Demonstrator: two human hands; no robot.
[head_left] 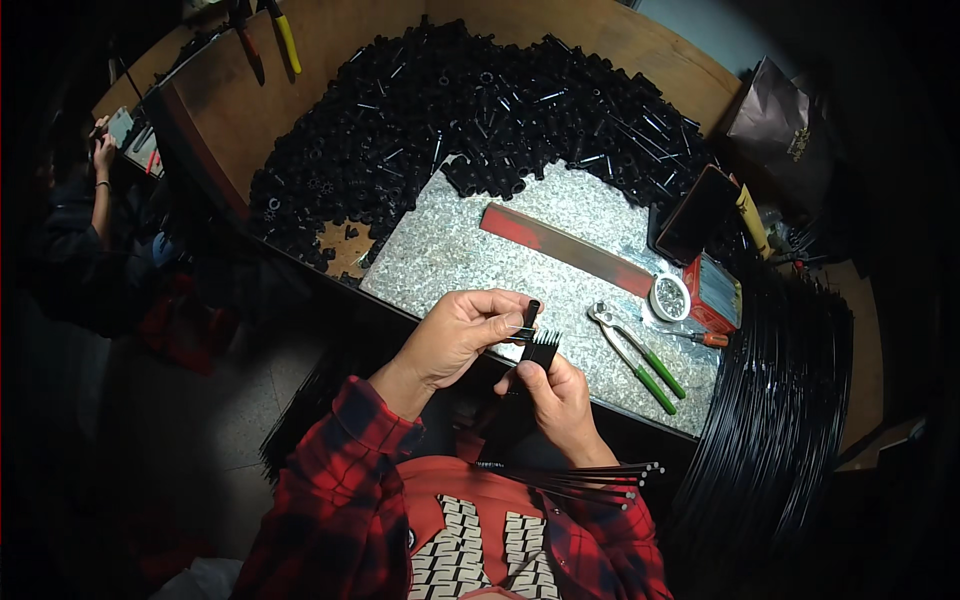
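At the upper right of the head view, on a dark paper bag (770, 115), a small pale gold-toned mark, too small to read. Pinched between thumb and forefinger of the left hand (458, 338), just over the near edge of the bench, a short black tube (532, 314), standing nearly upright, with a thin pale wire (516, 328) at the thumb tip. Pressed between thumb and curled fingers of the right hand (562, 400), a black comb-like bunch (541, 351), pale tips upward, just beside the tube; exact contact between the two pieces hard to make out. Across the lap, near the right wrist, several black rods (590, 481) with pale round ends.

On the mottled silvery benchtop (410, 262), a red-and-brown bar (565, 249) lying aslant, green-handled pincers (640, 360) with handles spread, an orange-handled screwdriver (710, 340), a white cup (670, 298) of small shiny bits and a red box (712, 292). Behind the box, a tilted smartphone (697, 215).

Heaped at the back, within wooden side panels (640, 50), a great pile of black tubular parts (480, 110). Down the right side, a thick bundle of long black rods (770, 420). Hanging at upper left, yellow-handled pliers (285, 42); farther left, a co-worker's hand (103, 155) near another bench.
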